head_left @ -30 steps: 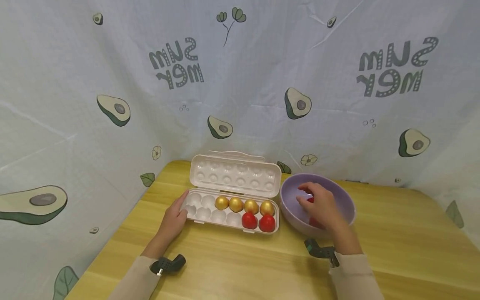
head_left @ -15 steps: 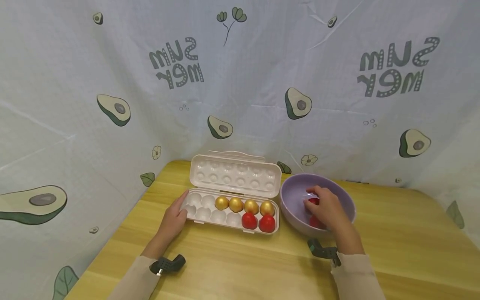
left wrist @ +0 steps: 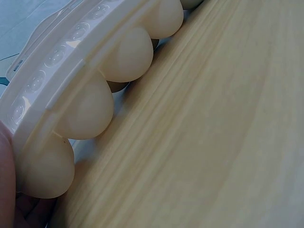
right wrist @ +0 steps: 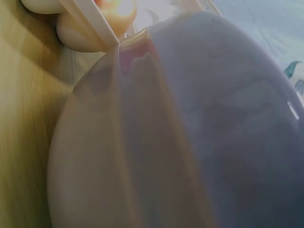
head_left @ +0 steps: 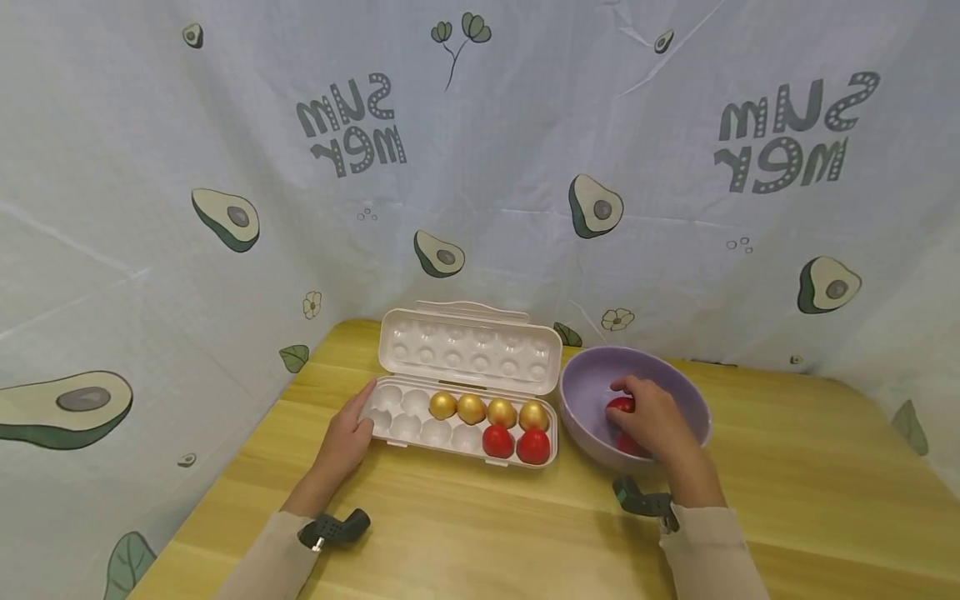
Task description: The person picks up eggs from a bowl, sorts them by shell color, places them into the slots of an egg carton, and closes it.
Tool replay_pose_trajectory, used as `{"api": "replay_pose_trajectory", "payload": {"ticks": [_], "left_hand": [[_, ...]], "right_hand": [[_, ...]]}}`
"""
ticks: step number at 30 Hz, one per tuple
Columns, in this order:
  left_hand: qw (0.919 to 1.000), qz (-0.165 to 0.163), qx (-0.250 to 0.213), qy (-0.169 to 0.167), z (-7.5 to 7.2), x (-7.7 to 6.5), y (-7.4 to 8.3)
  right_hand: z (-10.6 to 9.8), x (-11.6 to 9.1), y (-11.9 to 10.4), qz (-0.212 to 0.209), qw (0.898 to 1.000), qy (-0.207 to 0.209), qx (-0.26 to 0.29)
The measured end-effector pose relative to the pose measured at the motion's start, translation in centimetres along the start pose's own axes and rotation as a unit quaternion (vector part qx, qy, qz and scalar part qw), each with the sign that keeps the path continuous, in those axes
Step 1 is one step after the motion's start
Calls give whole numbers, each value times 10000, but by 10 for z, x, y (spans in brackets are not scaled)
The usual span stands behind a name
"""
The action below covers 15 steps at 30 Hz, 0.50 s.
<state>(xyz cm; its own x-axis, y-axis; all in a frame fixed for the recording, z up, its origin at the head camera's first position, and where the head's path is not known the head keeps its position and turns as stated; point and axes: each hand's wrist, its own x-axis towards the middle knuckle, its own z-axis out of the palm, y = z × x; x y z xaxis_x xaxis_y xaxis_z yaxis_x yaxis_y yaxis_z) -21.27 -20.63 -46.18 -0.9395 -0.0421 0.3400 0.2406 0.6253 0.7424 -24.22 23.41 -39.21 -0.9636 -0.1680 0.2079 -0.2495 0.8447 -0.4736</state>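
A pale plastic egg carton (head_left: 471, 350) lies with its lid up in the head view. My left hand (head_left: 347, 437) grips its left end; in the left wrist view part of that hand shows at the rounded cups (left wrist: 88, 107). Several gold eggs (head_left: 472, 408) fill part of the back row, and two red eggs (head_left: 498, 442) sit at the right of the front row. Inside the purple bowl (head_left: 592, 371), my right hand (head_left: 656, 417) pinches a red egg (head_left: 621, 404) between thumb and fingers. Another red item (head_left: 630, 447) lies below it, partly hidden by the hand.
The bowl stands right beside the carton's right end on a wooden table (head_left: 480, 533). Its outer wall (right wrist: 142, 142) fills most of the right wrist view. Behind the table hangs a printed curtain (head_left: 510, 167) with avocados on it.
My right hand has moved slightly right and lower in the bowl, and its spread thumb and fingers have closed on a red egg. The left hand and carton have stayed put.
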Motion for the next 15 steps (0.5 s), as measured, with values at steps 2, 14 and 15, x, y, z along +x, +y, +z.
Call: {"api": "replay_pose_trajectory", "payload": {"ticks": [2, 14, 15], "left_hand": [[10000, 7, 3, 0, 0, 0, 0], [10000, 37, 30, -4, 0, -1, 0], [10000, 31, 35, -4, 0, -1, 0]], "right_hand": [[0, 0, -1, -17, 10000, -26, 35], [1, -2, -7, 175, 9991, -345, 182], [1, -2, -7, 154, 9992, -329, 173]]}}
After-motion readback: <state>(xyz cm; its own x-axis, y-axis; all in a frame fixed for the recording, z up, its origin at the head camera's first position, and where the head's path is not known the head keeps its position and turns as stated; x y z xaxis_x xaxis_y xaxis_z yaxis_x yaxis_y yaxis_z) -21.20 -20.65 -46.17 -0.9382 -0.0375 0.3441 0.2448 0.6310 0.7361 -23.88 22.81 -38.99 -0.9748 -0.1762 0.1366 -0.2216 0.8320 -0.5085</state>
